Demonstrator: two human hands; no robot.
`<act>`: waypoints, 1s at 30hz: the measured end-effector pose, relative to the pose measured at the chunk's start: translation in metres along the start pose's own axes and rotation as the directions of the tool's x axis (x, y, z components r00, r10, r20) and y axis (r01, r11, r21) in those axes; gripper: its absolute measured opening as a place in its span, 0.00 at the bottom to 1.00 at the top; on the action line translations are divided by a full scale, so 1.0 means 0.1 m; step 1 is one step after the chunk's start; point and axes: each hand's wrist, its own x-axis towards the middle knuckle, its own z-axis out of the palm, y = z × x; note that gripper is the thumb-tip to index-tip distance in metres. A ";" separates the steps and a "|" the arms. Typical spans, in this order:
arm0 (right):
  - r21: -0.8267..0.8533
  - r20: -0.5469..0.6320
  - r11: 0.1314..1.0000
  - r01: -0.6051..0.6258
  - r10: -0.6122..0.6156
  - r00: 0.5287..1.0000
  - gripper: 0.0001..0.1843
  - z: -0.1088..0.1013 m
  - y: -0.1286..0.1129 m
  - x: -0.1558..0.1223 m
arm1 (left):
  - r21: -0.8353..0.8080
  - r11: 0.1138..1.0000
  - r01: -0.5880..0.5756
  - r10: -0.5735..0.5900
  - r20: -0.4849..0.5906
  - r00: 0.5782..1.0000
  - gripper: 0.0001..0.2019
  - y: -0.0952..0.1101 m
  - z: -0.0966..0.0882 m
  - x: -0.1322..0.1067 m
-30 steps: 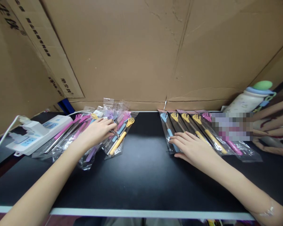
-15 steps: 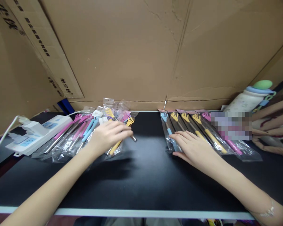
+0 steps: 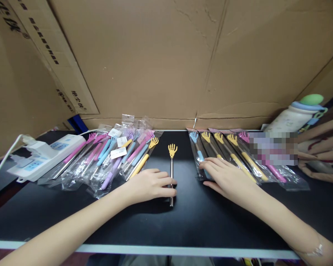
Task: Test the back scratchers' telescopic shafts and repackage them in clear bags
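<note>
One loose scratcher [image 3: 171, 173], yellow claw head and steel shaft, lies unbagged on the black table [image 3: 166, 221], between two groups of bagged ones. Left hand [image 3: 151, 185]: fingers curled, tips on the shaft; pinch or mere touch, cannot tell. Right hand [image 3: 229, 178]: flat, fingers spread, pressing the right row [image 3: 246, 159]. Five bags counted there: one blue, three yellow, one pink. Left heap [image 3: 111, 159]: overlapping, not countable. One power strip [image 3: 44, 155], one bottle [image 3: 294, 118].

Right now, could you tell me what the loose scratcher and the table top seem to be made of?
The scratcher: yellow claw looks like matt plastic; shaft glints silver, so probably polished metal. The table: smooth matt black top with a pale edge, perhaps laminate.
</note>
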 end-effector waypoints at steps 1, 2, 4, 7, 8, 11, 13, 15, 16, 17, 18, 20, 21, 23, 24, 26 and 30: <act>0.000 -0.002 1.000 0.003 -0.003 1.000 0.12 0.00 0.00 0.00 | -0.012 1.000 0.018 -0.017 0.013 1.000 0.12 -0.01 0.00 0.00; -0.001 -0.005 1.000 0.006 -0.006 1.000 0.12 0.00 0.00 0.00 | -0.024 0.999 0.031 -0.030 0.022 0.999 0.12 -0.02 0.00 0.00; 0.001 -0.011 1.000 0.011 -0.011 1.000 0.14 0.00 0.00 0.00 | -0.038 0.997 0.064 -0.063 0.016 0.998 0.13 -0.05 -0.04 -0.01; 0.007 -0.008 1.000 0.014 -0.014 1.000 0.14 -0.01 0.00 0.00 | -0.025 0.967 0.254 -0.255 -0.029 0.967 0.12 -0.16 -0.16 -0.08; 0.007 -0.004 1.000 0.017 -0.017 1.000 0.14 -0.01 0.00 0.01 | -0.010 0.937 0.348 -0.348 -0.040 0.937 0.11 -0.20 -0.20 -0.12; -0.009 -0.003 1.000 0.030 -0.030 1.000 0.12 -0.01 0.00 0.01 | 0.089 0.829 0.552 -0.552 -0.021 0.834 0.10 -0.35 -0.26 -0.26; -0.026 -0.006 0.999 0.035 -0.035 0.999 0.11 -0.01 0.00 0.01 | 0.156 0.784 0.601 -0.608 -0.006 0.794 0.14 -0.43 -0.25 -0.33; -0.040 -0.012 0.999 0.036 -0.036 0.999 0.11 -0.01 0.00 0.01 | 0.193 0.759 0.622 -0.635 0.008 0.773 0.16 -0.46 -0.20 -0.37; -0.045 -0.014 0.998 0.037 -0.038 0.999 0.11 -0.01 0.00 0.01 | 0.204 0.750 0.629 -0.645 0.013 0.764 0.15 -0.46 -0.18 -0.38; -0.049 -0.017 0.998 0.039 -0.039 0.999 0.11 -0.01 0.00 0.01 | 0.214 0.740 0.638 -0.655 0.014 0.756 0.15 -0.46 -0.16 -0.37; -0.053 -0.022 0.998 0.040 -0.041 0.999 0.11 -0.01 0.00 0.01 | 0.223 0.731 0.645 -0.664 0.010 0.748 0.14 -0.46 -0.14 -0.37; -0.059 -0.034 0.997 0.044 -0.046 0.998 0.10 -0.01 0.01 0.01 | 0.236 0.715 0.658 -0.676 -0.006 0.737 0.12 -0.44 -0.13 -0.35; -0.061 -0.039 0.997 0.045 -0.048 0.998 0.10 -0.01 0.01 0.01 | 0.242 0.709 0.662 -0.679 -0.015 0.734 0.12 -0.43 -0.12 -0.34; -0.060 -0.044 0.997 0.047 -0.050 0.998 0.11 -0.01 0.02 0.00 | 0.253 0.698 0.670 -0.686 -0.032 0.727 0.11 -0.41 -0.12 -0.33; -0.060 -0.046 0.997 0.047 -0.050 0.998 0.11 -0.01 0.02 0.00 | 0.257 0.691 0.675 -0.691 -0.040 0.722 0.11 -0.41 -0.12 -0.33; -0.059 -0.051 0.997 0.046 -0.049 0.997 0.11 -0.01 0.02 0.00 | 0.260 0.680 0.685 -0.697 -0.058 0.714 0.10 -0.40 -0.12 -0.33; -0.045 -0.069 0.998 0.051 -0.054 0.996 0.10 -0.03 0.03 0.01 | 0.232 0.664 0.711 -0.711 -0.098 0.696 0.10 -0.39 -0.18 -0.29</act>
